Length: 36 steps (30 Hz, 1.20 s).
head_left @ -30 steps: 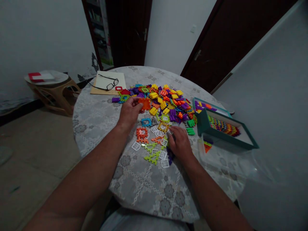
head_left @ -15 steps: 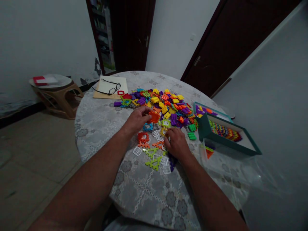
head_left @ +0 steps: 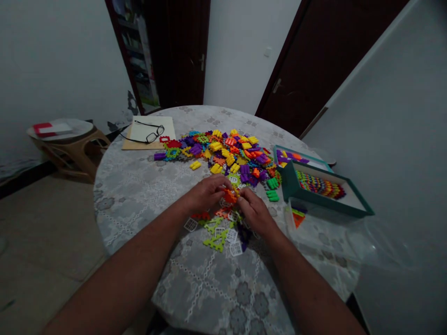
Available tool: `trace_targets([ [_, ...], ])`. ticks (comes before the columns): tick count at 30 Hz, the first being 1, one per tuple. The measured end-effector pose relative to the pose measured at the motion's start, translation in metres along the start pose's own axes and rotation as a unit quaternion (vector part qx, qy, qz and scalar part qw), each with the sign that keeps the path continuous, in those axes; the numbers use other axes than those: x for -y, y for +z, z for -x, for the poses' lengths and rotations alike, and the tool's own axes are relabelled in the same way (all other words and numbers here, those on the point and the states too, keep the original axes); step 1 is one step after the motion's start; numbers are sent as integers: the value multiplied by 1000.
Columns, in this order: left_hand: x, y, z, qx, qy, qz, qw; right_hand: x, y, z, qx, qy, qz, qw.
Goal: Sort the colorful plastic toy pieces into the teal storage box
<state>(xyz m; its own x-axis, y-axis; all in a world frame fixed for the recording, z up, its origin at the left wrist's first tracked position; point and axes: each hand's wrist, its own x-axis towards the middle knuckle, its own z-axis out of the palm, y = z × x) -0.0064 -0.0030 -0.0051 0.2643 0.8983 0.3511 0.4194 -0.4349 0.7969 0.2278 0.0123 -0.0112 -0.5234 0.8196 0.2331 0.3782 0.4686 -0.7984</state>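
Observation:
My left hand [head_left: 209, 191] is closed on an orange toothed building piece [head_left: 229, 196]. My right hand [head_left: 252, 208] meets it from the other side, its fingers pinching a small yellow building piece [head_left: 236, 191] against the orange one. Whether the two pieces are locked together is hidden by the fingers. Below the hands lie lime-green triangular pieces [head_left: 215, 241], white lattice window pieces [head_left: 236, 249] and a dark purple piece [head_left: 245, 236]. Beyond them spreads a pile of mixed colourful pieces [head_left: 220, 150], with a yellow piece [head_left: 195, 165] lying apart at its near left.
On the right stands a green box [head_left: 324, 204] with rows of colourful pieces, its lid [head_left: 323, 164] behind it. A clear plastic container [head_left: 324, 242] sits nearer. Eyeglasses [head_left: 152, 136] rest on papers [head_left: 167, 125] at the back left. A stool [head_left: 75, 151] stands left of the table.
My left hand has come nearer to me and right with the orange piece, meeting my right hand. A yellow piece now shows where my left hand was. The view has shifted slightly.

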Motion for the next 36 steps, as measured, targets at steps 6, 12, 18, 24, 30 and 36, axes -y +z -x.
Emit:
trace_targets([
  [6,-3,8,-1,20,-74,-19,997,-2,-5,-1,-32,-44,131,990],
  [12,-5,12,2,17,-92,-21,995,-8,-5,-1,-42,-118,207,970],
  [18,6,9,2,31,-60,-116,991,-7,1,0,-13,-120,198,973],
  [24,7,8,1,48,-63,-132,988,-7,4,0,-21,-80,104,991],
  [30,7,10,2,46,-59,-136,988,3,11,1,-37,-15,65,997],
  [36,6,9,2,31,-65,-119,990,4,19,0,-43,17,-16,999],
])
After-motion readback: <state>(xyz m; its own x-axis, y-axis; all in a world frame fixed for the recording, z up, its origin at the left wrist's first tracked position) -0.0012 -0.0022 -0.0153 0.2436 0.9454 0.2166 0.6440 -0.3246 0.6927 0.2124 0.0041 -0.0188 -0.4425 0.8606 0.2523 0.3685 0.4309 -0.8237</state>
